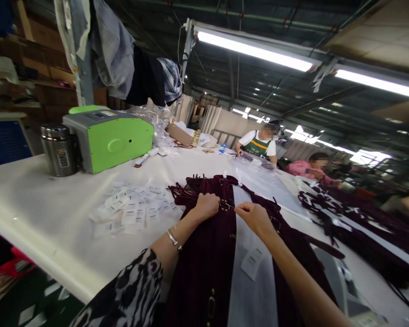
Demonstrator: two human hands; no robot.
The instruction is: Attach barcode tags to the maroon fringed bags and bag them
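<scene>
A bundle of dark maroon belts (207, 254) with gold eyelets, a buckle and thin fringe-like strips at the far end lies in front of me. My left hand (207, 206) is closed over the belts beside the eyelets. Just right of it, my right hand (254, 218) pinches a thin pale cord (229, 207) that runs toward the left fingertips. Under my right forearm, a white label (252, 263) rests on a clear plastic strip (242, 236) between the maroon pieces. What the left fingertips grip is partly hidden.
Many white barcode labels (132, 209) are spread left on the white table (71, 209). A green-grey machine (119, 141) and steel flask (57, 150) stand behind them. More maroon belts (368, 227) lie right. A co-worker in a green apron (259, 145) and a person in pink (303, 169) sit beyond.
</scene>
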